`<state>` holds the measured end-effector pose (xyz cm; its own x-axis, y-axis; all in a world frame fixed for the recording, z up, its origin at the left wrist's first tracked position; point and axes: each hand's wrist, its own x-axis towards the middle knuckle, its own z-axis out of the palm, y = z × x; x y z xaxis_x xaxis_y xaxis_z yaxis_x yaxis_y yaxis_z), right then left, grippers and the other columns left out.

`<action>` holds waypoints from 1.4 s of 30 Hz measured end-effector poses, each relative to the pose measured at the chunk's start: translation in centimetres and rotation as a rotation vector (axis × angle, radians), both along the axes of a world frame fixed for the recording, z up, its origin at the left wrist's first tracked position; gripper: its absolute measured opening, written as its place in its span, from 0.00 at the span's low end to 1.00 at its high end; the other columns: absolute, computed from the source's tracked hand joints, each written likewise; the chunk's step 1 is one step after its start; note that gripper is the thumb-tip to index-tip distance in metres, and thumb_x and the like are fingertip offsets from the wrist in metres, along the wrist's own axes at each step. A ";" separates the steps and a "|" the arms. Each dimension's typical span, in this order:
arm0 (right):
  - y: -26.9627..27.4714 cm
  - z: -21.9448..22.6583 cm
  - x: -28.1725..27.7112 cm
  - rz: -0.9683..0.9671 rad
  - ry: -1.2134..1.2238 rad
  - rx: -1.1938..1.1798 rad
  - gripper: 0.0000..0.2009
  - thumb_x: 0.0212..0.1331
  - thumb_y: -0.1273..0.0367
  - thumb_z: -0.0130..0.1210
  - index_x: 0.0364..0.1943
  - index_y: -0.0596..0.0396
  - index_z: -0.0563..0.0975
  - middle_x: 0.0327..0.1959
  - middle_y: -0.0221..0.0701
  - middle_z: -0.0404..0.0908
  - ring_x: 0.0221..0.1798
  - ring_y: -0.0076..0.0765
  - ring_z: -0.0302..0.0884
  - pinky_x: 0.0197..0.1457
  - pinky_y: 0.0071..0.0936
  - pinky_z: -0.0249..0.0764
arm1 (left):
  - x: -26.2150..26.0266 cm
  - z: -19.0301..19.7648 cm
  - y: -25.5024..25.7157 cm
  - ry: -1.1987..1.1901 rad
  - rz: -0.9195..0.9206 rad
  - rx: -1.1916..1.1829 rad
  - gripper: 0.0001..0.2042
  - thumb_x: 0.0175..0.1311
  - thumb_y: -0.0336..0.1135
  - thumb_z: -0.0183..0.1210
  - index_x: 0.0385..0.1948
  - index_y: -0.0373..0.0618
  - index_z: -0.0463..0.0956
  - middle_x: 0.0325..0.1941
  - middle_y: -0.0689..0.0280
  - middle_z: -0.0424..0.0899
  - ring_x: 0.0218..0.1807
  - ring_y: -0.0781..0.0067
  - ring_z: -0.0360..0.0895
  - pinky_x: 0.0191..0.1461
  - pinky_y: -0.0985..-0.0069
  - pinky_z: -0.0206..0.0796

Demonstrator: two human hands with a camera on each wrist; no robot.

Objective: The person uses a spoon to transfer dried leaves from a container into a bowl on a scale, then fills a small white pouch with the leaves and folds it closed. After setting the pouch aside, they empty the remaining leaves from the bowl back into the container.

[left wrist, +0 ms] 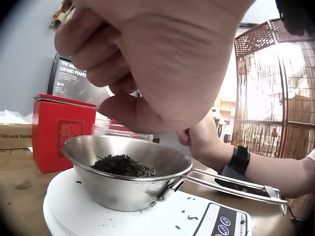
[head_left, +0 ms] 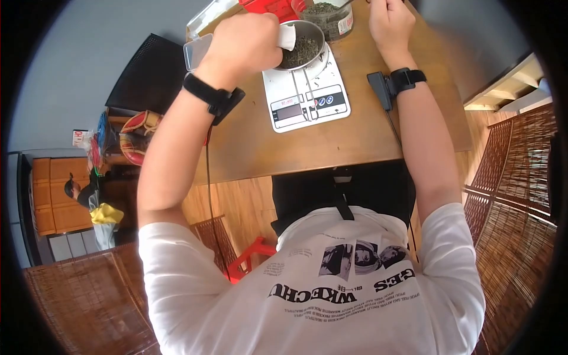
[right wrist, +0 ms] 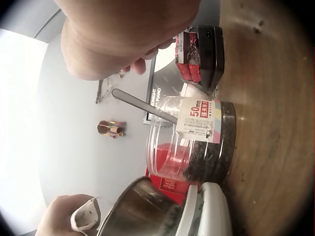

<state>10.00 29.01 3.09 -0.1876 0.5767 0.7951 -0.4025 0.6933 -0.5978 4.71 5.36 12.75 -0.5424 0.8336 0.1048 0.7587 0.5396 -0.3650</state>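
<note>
My left hand (head_left: 245, 46) (left wrist: 162, 59) pinches a small white pouch (head_left: 287, 36) (right wrist: 86, 217) above a metal bowl (head_left: 303, 47) (left wrist: 125, 191). The pouch's mouth stands open in the right wrist view, with dark bits inside. Dark dried leaves (left wrist: 123, 166) lie in the bowl, which rests on a white scale (head_left: 310, 112). To the right of a clear jar (head_left: 328, 23) (right wrist: 165, 132), my right hand (head_left: 392, 26) (right wrist: 128, 34) is raised; its fingertips are partly hidden, and whether they hold anything is unclear. A spoon (right wrist: 142, 103) leans in the jar, handle up.
Behind the bowl is a red tin (left wrist: 64, 132). A black and red object (right wrist: 199, 54) stands beyond the jar. Loose leaf bits lie on the scale. A clear lid (head_left: 197, 53) is by my left forearm, and a person (head_left: 83, 192) is in the background at left.
</note>
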 end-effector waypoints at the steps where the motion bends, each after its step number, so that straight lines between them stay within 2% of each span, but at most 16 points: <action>1: 0.1 -0.1 0.0 -0.003 0.009 0.002 0.09 0.67 0.70 0.52 0.31 0.62 0.77 0.26 0.51 0.76 0.28 0.53 0.77 0.33 0.38 0.72 | -0.3 -0.2 -0.5 0.009 -0.003 0.002 0.13 0.48 0.34 0.59 0.35 0.38 0.78 0.30 0.49 0.84 0.38 0.45 0.82 0.42 0.55 0.74; 4: 0.6 -0.9 -0.2 -0.019 -0.044 -0.024 0.10 0.67 0.69 0.53 0.31 0.62 0.77 0.26 0.51 0.76 0.28 0.51 0.78 0.34 0.37 0.72 | -1.7 -1.0 -2.1 -0.167 -0.074 0.371 0.13 0.49 0.34 0.57 0.34 0.34 0.76 0.32 0.44 0.83 0.37 0.45 0.82 0.42 0.59 0.74; 5: 0.6 -1.5 -0.3 -0.002 -0.109 -0.077 0.11 0.67 0.67 0.54 0.32 0.60 0.79 0.24 0.42 0.79 0.27 0.40 0.77 0.34 0.32 0.72 | -2.2 -1.4 -2.9 -0.156 -0.080 0.372 0.13 0.49 0.34 0.57 0.34 0.34 0.76 0.32 0.44 0.83 0.37 0.45 0.82 0.42 0.59 0.74; 6: 0.8 -1.9 -0.5 0.017 -0.172 -0.131 0.12 0.67 0.64 0.55 0.33 0.58 0.81 0.22 0.33 0.81 0.25 0.29 0.75 0.34 0.27 0.72 | -2.0 -1.3 -3.6 -0.410 -0.008 0.561 0.12 0.50 0.33 0.56 0.34 0.35 0.75 0.30 0.50 0.82 0.34 0.52 0.80 0.40 0.63 0.73; 8: 0.8 -2.1 -0.6 0.021 -0.159 -0.133 0.12 0.68 0.64 0.55 0.33 0.58 0.81 0.23 0.31 0.82 0.26 0.27 0.76 0.35 0.26 0.72 | -1.9 -1.3 -5.4 -0.975 0.137 0.872 0.09 0.50 0.29 0.53 0.35 0.39 0.72 0.28 0.66 0.76 0.30 0.72 0.72 0.36 0.74 0.67; 9: 0.9 -2.2 -0.6 0.027 -0.161 -0.137 0.12 0.68 0.63 0.55 0.33 0.58 0.82 0.23 0.30 0.82 0.27 0.25 0.77 0.36 0.25 0.73 | -1.8 -2.0 -6.2 -0.964 0.130 0.868 0.09 0.50 0.29 0.53 0.35 0.39 0.72 0.28 0.66 0.76 0.30 0.72 0.72 0.36 0.74 0.67; 11: 1.2 -2.7 -1.0 -0.003 -0.169 -0.124 0.12 0.68 0.63 0.55 0.33 0.58 0.82 0.23 0.30 0.83 0.28 0.24 0.77 0.36 0.25 0.73 | -1.2 -3.2 -7.9 -1.224 -0.075 1.124 0.15 0.49 0.29 0.54 0.42 0.42 0.71 0.33 0.67 0.74 0.32 0.75 0.71 0.37 0.78 0.64; 12: 1.4 -2.9 -1.1 -0.031 -0.190 -0.111 0.12 0.68 0.63 0.55 0.33 0.58 0.82 0.24 0.30 0.83 0.28 0.24 0.78 0.36 0.25 0.73 | -0.1 -3.1 -8.6 -1.350 -0.031 1.208 0.17 0.48 0.30 0.52 0.43 0.39 0.71 0.37 0.62 0.76 0.35 0.71 0.73 0.39 0.75 0.66; 16: 1.6 -2.9 -1.0 -0.015 -0.208 -0.136 0.12 0.68 0.64 0.55 0.34 0.58 0.83 0.24 0.29 0.83 0.30 0.23 0.80 0.38 0.24 0.74 | 1.9 -3.3 -11.4 -1.542 -0.185 1.191 0.21 0.53 0.36 0.49 0.48 0.34 0.71 0.41 0.53 0.80 0.37 0.64 0.77 0.43 0.71 0.69; 20: 1.7 -3.2 -1.2 -0.024 -0.194 -0.135 0.13 0.69 0.63 0.54 0.33 0.58 0.82 0.25 0.28 0.84 0.30 0.22 0.79 0.38 0.23 0.74 | 3.6 -3.6 -15.2 -1.382 0.049 1.410 0.22 0.73 0.42 0.46 0.52 0.27 0.74 0.46 0.50 0.83 0.43 0.61 0.81 0.48 0.68 0.71; 21: 1.6 -3.1 -1.3 -0.018 -0.194 -0.136 0.13 0.69 0.63 0.54 0.33 0.58 0.82 0.25 0.28 0.84 0.30 0.22 0.79 0.38 0.23 0.74 | 3.6 -3.7 -16.2 -1.378 0.054 1.413 0.22 0.73 0.42 0.46 0.52 0.27 0.74 0.46 0.50 0.83 0.43 0.61 0.81 0.48 0.68 0.71; 23: 1.5 -3.0 -1.3 0.010 -0.134 -0.161 0.12 0.67 0.61 0.55 0.33 0.55 0.81 0.24 0.38 0.79 0.26 0.40 0.76 0.35 0.33 0.73 | 3.5 -3.5 -18.0 -0.899 0.293 1.410 0.25 0.76 0.48 0.48 0.50 0.28 0.78 0.45 0.56 0.85 0.42 0.70 0.81 0.48 0.73 0.71; 24: 1.4 -3.0 -1.3 0.015 -0.133 -0.161 0.12 0.67 0.61 0.55 0.33 0.55 0.81 0.24 0.38 0.79 0.26 0.40 0.76 0.35 0.33 0.73 | 2.9 -4.3 -19.7 -0.841 0.367 1.425 0.23 0.76 0.47 0.52 0.49 0.30 0.81 0.42 0.64 0.86 0.40 0.79 0.80 0.46 0.79 0.69; 28: 1.4 -3.0 -1.2 0.020 -0.138 -0.175 0.13 0.68 0.61 0.54 0.32 0.56 0.80 0.22 0.35 0.79 0.25 0.35 0.76 0.34 0.31 0.72 | 1.1 -5.8 -23.7 -0.558 0.494 1.293 0.15 0.71 0.37 0.59 0.47 0.33 0.82 0.36 0.71 0.84 0.36 0.86 0.77 0.39 0.84 0.67; 34: 1.2 -2.7 -0.9 0.040 -0.140 -0.174 0.14 0.68 0.61 0.54 0.31 0.57 0.80 0.20 0.32 0.79 0.24 0.29 0.75 0.33 0.29 0.72 | 0.3 -6.8 -25.2 -0.455 0.672 1.235 0.13 0.61 0.32 0.65 0.41 0.31 0.83 0.29 0.67 0.85 0.31 0.81 0.78 0.36 0.79 0.70; 42: 1.0 -2.3 -0.8 0.052 -0.132 -0.178 0.13 0.68 0.62 0.54 0.30 0.57 0.80 0.20 0.30 0.78 0.24 0.27 0.73 0.33 0.27 0.71 | -1.3 -7.5 -26.9 -0.371 0.632 1.068 0.17 0.55 0.31 0.65 0.45 0.31 0.81 0.36 0.56 0.89 0.36 0.72 0.86 0.45 0.76 0.75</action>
